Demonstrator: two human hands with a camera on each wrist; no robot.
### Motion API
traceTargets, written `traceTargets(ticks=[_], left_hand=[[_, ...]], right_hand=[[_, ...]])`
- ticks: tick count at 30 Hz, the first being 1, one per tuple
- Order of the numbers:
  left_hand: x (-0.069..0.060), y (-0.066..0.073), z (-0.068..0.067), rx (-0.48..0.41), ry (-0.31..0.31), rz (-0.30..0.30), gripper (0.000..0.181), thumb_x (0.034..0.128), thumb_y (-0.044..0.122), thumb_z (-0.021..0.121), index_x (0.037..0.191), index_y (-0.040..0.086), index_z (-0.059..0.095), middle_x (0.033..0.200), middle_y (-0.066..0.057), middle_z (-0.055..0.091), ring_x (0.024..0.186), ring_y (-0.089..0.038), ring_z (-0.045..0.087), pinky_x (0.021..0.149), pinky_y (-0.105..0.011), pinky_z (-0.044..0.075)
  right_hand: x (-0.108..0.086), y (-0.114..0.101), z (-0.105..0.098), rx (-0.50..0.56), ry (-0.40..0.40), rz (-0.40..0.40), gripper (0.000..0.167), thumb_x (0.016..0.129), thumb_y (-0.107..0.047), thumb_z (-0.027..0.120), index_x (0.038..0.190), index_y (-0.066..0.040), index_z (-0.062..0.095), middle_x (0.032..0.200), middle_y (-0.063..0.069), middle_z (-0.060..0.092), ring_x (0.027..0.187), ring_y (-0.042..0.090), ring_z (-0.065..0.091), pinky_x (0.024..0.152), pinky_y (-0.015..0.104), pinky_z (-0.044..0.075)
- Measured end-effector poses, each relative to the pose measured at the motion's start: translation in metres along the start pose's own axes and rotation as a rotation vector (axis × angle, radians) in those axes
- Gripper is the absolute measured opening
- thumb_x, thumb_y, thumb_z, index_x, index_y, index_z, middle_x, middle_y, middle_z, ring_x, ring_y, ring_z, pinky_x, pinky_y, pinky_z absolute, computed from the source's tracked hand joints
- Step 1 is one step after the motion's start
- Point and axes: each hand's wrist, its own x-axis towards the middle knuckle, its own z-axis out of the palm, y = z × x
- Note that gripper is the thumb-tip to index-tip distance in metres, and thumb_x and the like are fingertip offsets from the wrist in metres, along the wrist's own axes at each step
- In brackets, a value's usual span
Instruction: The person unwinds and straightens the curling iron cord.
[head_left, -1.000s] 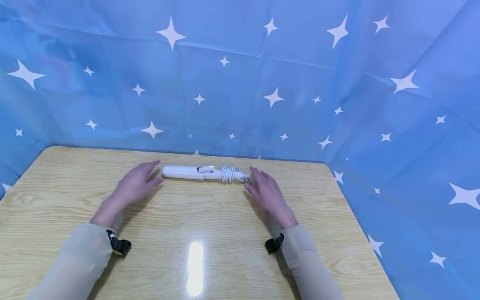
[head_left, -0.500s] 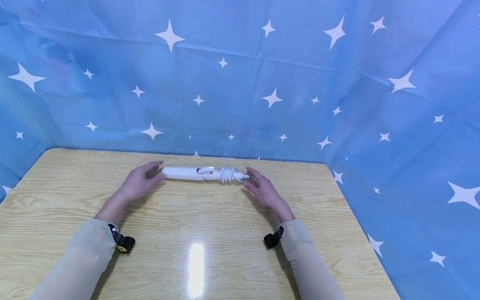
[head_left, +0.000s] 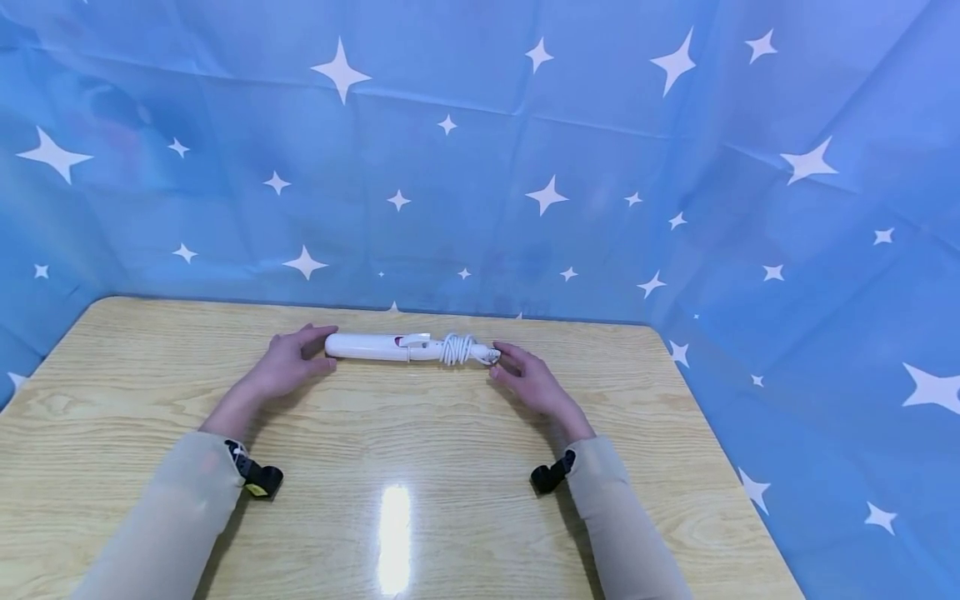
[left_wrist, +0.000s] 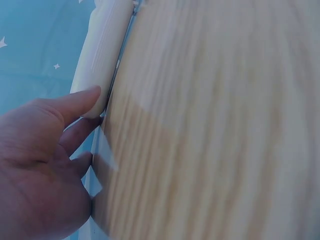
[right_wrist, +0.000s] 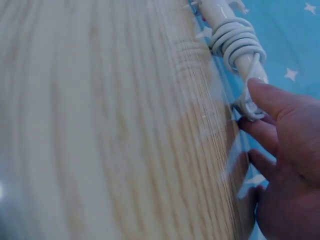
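A long white rod-shaped appliance with a clip-like lever lies crosswise on the far part of the table, its white cord wound round the right portion. Thumb and fingers of the left hand pinch its rounded left end; in the left wrist view the thumb of that hand overlaps the white body. At the other end, the right hand pinches the tip beside the coil. The right wrist view shows the thumb of this hand against the looped cord end.
The wood-grain table reaches a blue curtain with white stars behind it and on the right. Black wrist cameras sit below both sleeves. A bright reflection shows on the near part of the tabletop.
Both hands have closed in on the appliance's ends, the left moving slightly right, the right curling its fingers round the cord end. The appliance has stayed almost in place.
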Motion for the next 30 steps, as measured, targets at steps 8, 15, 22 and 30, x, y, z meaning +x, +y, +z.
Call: traceTargets(ticks=[8, 15, 22, 30], left_hand=[[0.005, 0.002, 0.005, 0.003, 0.030, -0.010, 0.059, 0.0985, 0.013, 0.070, 0.150, -0.003, 0.046, 0.150, -0.032, 0.044, 0.150, -0.050, 0.017, 0.118, -0.072, -0.008], [0.001, 0.003, 0.005, 0.031, 0.050, -0.012, 0.054, 0.0989, 0.012, 0.069, 0.147, -0.003, 0.051, 0.148, -0.031, 0.047, 0.149, -0.051, 0.020, 0.118, -0.074, -0.007], [0.001, 0.003, 0.007, 0.025, 0.052, 0.008, 0.050, 0.0999, 0.013, 0.068, 0.145, -0.003, 0.053, 0.146, -0.031, 0.050, 0.148, -0.052, 0.021, 0.117, -0.075, -0.007], [-0.002, 0.009, 0.005, -0.068, 0.010, 0.009, 0.049, 0.1018, 0.009, 0.065, 0.146, -0.007, 0.050, 0.141, -0.033, 0.054, 0.134, -0.048, 0.048, 0.114, -0.060, 0.039]], right_hand=[[0.002, 0.003, 0.003, 0.027, 0.053, -0.019, 0.051, 0.103, -0.018, 0.065, 0.151, -0.009, 0.050, 0.152, 0.018, 0.050, 0.136, 0.034, 0.051, 0.115, 0.048, 0.042], [0.005, 0.007, 0.010, 0.052, 0.108, -0.025, 0.045, 0.101, -0.015, 0.068, 0.145, -0.007, 0.058, 0.156, 0.023, 0.042, 0.133, 0.036, 0.055, 0.112, 0.047, 0.046], [0.004, 0.001, 0.011, 0.021, 0.164, -0.004, 0.043, 0.101, -0.014, 0.068, 0.142, -0.006, 0.061, 0.151, 0.022, 0.050, 0.132, 0.035, 0.056, 0.113, 0.052, 0.044], [-0.002, -0.010, 0.010, 0.008, 0.166, 0.021, 0.038, 0.100, -0.011, 0.069, 0.137, -0.004, 0.064, 0.124, 0.017, 0.071, 0.115, 0.028, 0.068, 0.089, 0.036, 0.060]])
